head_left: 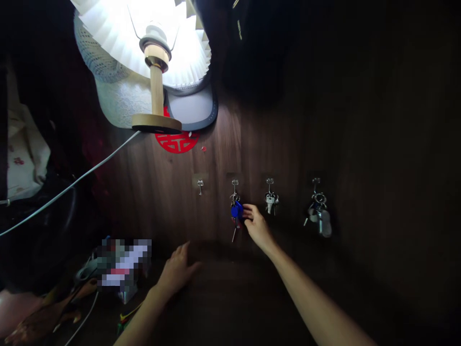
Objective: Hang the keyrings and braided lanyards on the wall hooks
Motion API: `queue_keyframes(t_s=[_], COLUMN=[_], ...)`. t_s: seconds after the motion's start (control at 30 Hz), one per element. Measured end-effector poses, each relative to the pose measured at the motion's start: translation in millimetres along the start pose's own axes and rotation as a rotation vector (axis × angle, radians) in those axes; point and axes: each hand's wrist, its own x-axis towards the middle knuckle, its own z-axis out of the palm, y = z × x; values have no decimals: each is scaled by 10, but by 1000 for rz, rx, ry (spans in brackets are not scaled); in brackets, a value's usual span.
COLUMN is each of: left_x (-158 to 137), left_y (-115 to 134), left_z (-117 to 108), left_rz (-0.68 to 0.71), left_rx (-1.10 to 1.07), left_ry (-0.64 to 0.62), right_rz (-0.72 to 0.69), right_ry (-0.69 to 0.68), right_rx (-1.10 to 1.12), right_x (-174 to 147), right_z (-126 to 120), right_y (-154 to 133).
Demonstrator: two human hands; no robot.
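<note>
Clearly, the blue-fobbed key bunch (236, 210) is what you deal with: it hangs from a small hook (235, 182) on the dark wood panel (169, 194). Your right hand (257, 225) meets it from the right, fingers and thumb slightly apart at the fob's edge; I cannot tell whether they pinch it. Your left hand (175, 270), nearer and to the left, is loosely spread, with nothing visible in it.

Expect a light load: the fob looks stiff, smooth and perhaps slippery, while the keys probably swing. Its flat sides, or the metal ring (235, 197) above, seem the best hold. Just right, a second key bunch (270, 203) could brush your knuckles. Far left, the lamp (157, 91) and its cord (72, 186) stand well apart.
</note>
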Motion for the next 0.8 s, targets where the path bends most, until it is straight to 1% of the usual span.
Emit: queue_keyframes(t_s=[0.03,0.1,0.17,0.2,0.23,0.3,0.37,0.5,0.53,0.6,0.63,0.7,0.8], left_x=[114,351,568,660,739,860,938,980,968,924,897,846,812], left_y=[181,570,937,1093,1225,1413,1512,1565,1573,1599,1619,1666,1717], left_z=[-19,-68,-114,-127,-131,-110,-65,7,12,10,6,-1,2], left_rz=[81,152,141,98,84,58,36,-1,-4,-4,-1,5,4], left_rx=[-155,-433,-628,-721,-750,-789,-819,-911,-937,-995,-1027,-1087,-1155], left_ry=[46,142,207,212,198,185,175,164,157,137,125,101,66], right_rz=[21,30,19,12,4,-11,-31,-95,-118,-196,-244,-326,-426], right_ry=[-27,-74,-114,-133,-149,-170,-181,-200,-194,-111,-98,-98,-142], right_rx=[26,45,42,35,22,-20,-71,-180,-257,-404,-475,-615,-826], right_x=[1,-7,-32,-50,-69,-108,-134,-73,-28,90,156,280,408], right_z=[27,69,95,102,103,83,18,-226,-288,-383,-413,-438,-437], right_y=[1,-26,-73,-98,-122,-168,-216,-370,-422,-534,-587,-677,-754])
